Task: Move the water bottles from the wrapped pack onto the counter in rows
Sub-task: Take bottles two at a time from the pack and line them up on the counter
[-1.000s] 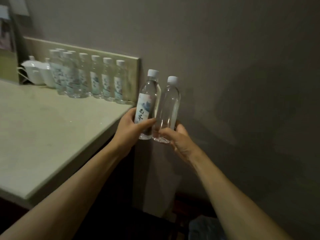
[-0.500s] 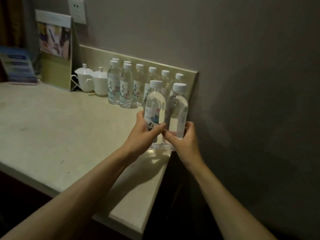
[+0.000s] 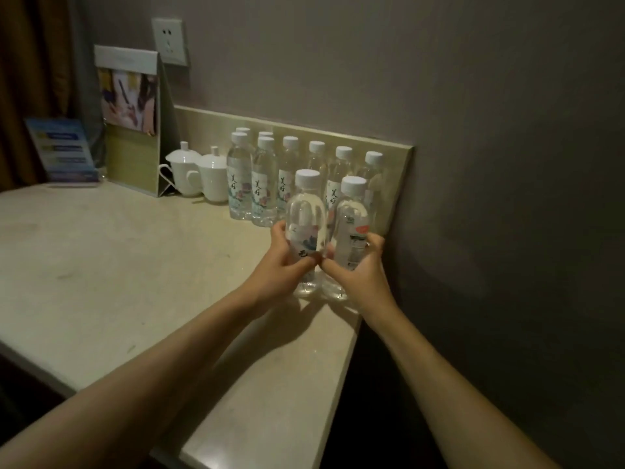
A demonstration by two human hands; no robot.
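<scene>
Two clear water bottles with white caps stand side by side near the counter's right end. My left hand [image 3: 283, 262] grips the left bottle [image 3: 305, 214] around its label. My right hand [image 3: 358, 275] grips the right bottle [image 3: 351, 218] the same way. Both bottle bases rest on or just above the pale counter [image 3: 135, 265]. Behind them, several labelled bottles [image 3: 263, 184] stand in rows against the low backsplash [image 3: 395, 184]. The wrapped pack is out of view.
Two white lidded cups [image 3: 199, 174] sit left of the bottle rows. A standing card display [image 3: 132, 120] and a blue leaflet holder [image 3: 64, 150] stand further left. A wall socket [image 3: 169, 40] is above. The counter's right edge drops off beside the wall.
Both hands carried the two bottles from beyond the counter's right edge in over the counter and lowered them in front of the existing rows.
</scene>
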